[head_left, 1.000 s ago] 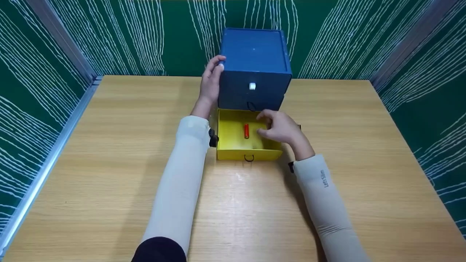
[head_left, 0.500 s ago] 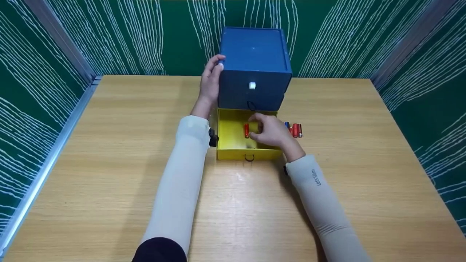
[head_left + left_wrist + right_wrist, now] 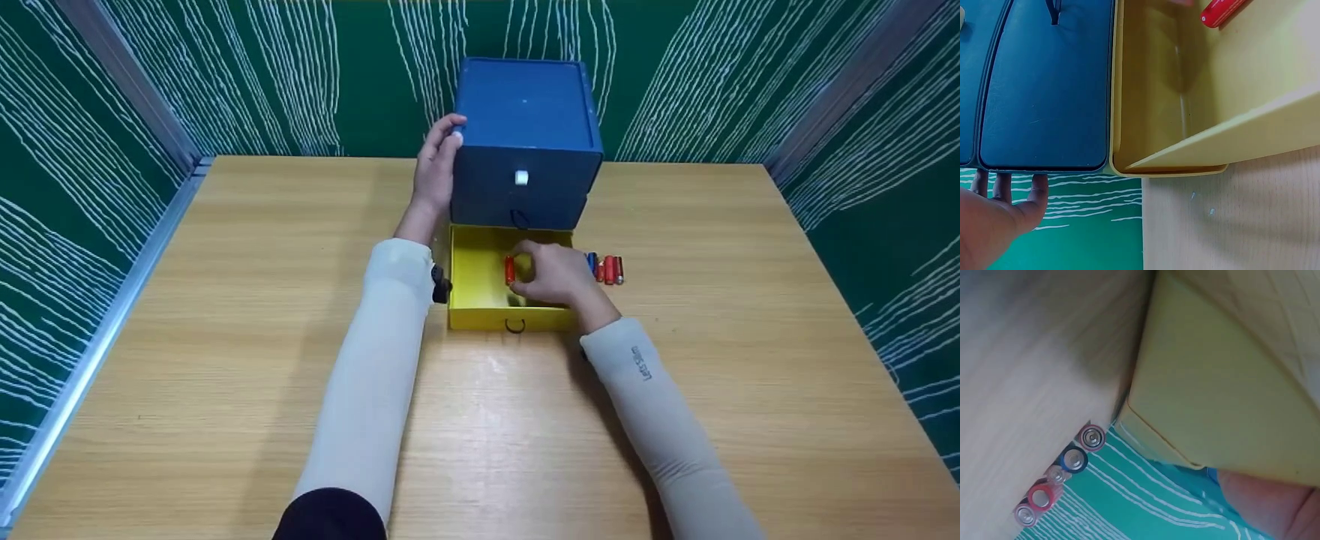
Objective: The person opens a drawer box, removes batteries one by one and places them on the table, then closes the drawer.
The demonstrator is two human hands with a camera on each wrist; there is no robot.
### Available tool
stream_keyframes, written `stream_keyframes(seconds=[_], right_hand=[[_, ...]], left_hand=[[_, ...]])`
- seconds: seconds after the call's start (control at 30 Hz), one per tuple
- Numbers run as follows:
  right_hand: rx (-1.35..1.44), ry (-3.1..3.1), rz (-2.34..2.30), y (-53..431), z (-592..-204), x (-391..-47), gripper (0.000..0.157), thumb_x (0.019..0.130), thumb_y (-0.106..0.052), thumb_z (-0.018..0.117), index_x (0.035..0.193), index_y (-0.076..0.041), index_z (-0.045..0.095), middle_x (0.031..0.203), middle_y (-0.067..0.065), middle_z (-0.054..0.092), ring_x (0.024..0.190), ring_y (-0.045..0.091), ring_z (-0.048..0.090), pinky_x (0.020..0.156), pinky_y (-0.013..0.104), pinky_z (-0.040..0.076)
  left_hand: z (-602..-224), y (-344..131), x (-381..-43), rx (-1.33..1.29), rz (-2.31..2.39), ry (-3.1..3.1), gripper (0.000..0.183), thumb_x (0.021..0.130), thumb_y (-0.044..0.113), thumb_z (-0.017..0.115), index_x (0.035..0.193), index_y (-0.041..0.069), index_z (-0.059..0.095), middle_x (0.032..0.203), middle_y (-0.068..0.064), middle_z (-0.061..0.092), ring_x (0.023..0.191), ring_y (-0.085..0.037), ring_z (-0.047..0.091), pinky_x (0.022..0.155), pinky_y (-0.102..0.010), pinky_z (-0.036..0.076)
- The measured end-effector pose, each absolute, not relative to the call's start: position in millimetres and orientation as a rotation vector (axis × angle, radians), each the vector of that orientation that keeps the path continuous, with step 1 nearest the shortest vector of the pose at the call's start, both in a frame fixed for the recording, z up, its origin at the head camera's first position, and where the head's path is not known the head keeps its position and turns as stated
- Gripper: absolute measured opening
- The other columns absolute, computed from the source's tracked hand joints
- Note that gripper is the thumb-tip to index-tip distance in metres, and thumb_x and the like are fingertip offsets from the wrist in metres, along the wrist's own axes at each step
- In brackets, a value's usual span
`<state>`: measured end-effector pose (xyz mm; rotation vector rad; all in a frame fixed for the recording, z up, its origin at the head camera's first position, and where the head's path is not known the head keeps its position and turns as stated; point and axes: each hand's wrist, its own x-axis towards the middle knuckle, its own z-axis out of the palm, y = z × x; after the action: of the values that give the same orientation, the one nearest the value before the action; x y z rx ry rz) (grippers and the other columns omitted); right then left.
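In the head view a red battery lies in the pulled-out yellow drawer. My right hand is over the drawer, thumb and forefinger spread near the battery's two ends; no grip on it shows. The left wrist view shows the battery on the drawer floor, a blurred fingertip close by. My left hand rests against the left side of the blue drawer cabinet, its fingers at the edge. In the right wrist view the drawer wall hides most of my right hand.
Right of the drawer several batteries lie in a row on the wooden table. The cabinet's shut upper drawer has a white knob. A green, white-streaked backdrop stands behind the cabinet.
My right hand has moved left and slightly down within the drawer, toward the red battery. The battery row on the right has come into view. My left hand stays on the cabinet.
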<state>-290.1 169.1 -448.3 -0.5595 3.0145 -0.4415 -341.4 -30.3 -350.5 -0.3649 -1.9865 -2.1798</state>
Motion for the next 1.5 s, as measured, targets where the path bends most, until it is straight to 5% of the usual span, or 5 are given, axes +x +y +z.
stream_keyframes(seconds=[0.8, 1.17, 1.5], right_hand=[[-0.472, 3.042, -0.212, 161.9, -454.1, -296.0, 0.065, 0.063, -0.056, 0.064, 0.118, -0.025, 0.048, 0.059, 0.000, 0.049, 0.057, 0.021, 0.047, 0.048, 0.032, 0.032], [-0.495, 3.054, -0.215, 161.3, -452.7, -296.5, 0.058, 0.066, -0.052, 0.063, 0.117, -0.026, 0.051, 0.059, 0.000, 0.047, 0.057, 0.020, 0.047, 0.047, 0.032, 0.030], [-0.471, 3.035, -0.260, 160.6, -452.5, -295.4, 0.055, 0.066, -0.049, 0.065, 0.114, -0.025, 0.053, 0.059, 0.000, 0.049, 0.057, 0.020, 0.048, 0.048, 0.031, 0.032]], left_hand=[[-349.9, -30.3, -340.0, -0.398, -2.168, -1.969, 0.030, 0.092, 0.019, 0.035, 0.120, 0.011, 0.046, 0.133, 0.001, 0.038, 0.117, -0.010, 0.035, 0.099, -0.024, 0.027], [-362.7, -32.1, -357.0, -0.320, -2.208, -1.998, 0.026, 0.091, 0.028, 0.039, 0.115, 0.028, 0.049, 0.131, 0.014, 0.038, 0.117, -0.005, 0.035, 0.101, -0.029, 0.026], [-366.1, -31.3, -358.8, -0.319, -2.178, -2.028, 0.026, 0.091, 0.032, 0.038, 0.115, 0.029, 0.048, 0.132, 0.014, 0.037, 0.117, -0.006, 0.035, 0.101, -0.031, 0.027]])
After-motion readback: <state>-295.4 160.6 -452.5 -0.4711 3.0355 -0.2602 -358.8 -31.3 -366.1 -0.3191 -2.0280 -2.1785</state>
